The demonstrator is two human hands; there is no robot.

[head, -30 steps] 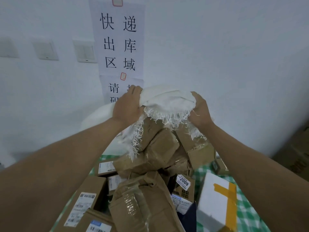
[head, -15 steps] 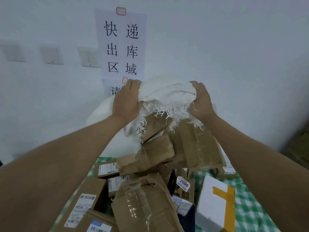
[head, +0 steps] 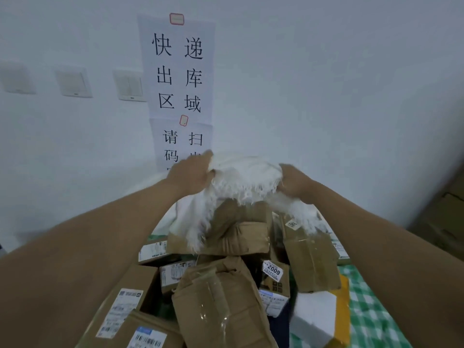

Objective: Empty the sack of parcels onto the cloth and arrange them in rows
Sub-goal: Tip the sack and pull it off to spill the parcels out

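- My forearms fill the near corners, hiding the near left of the pile and much of the green checked cloth [head: 371, 320], which shows only at the right and in a sliver at the far left.
- The sack [head: 247, 175] is a white woven bag with a frayed edge, held raised over the heap; its mouth is hidden behind the fringe, so I cannot tell how much remains inside.
- My left hand [head: 192, 173] has its fingers curled into the sack's fabric at the left; my right hand [head: 296, 183] clutches the bunched fabric at the right.
- Brown taped parcels [head: 241, 234] lie just under the fringe, touching it, one still partly covered by the sack.
- More parcels are heaped nearer: a crumpled brown one [head: 221, 305], a small box [head: 273, 272] labelled "2009", and a white box [head: 316, 315] with yellow tape, blurred.
- The wall notice [head: 179, 71] is partly blocked by my left hand and the sack.
- The labels' small print is too small to read.
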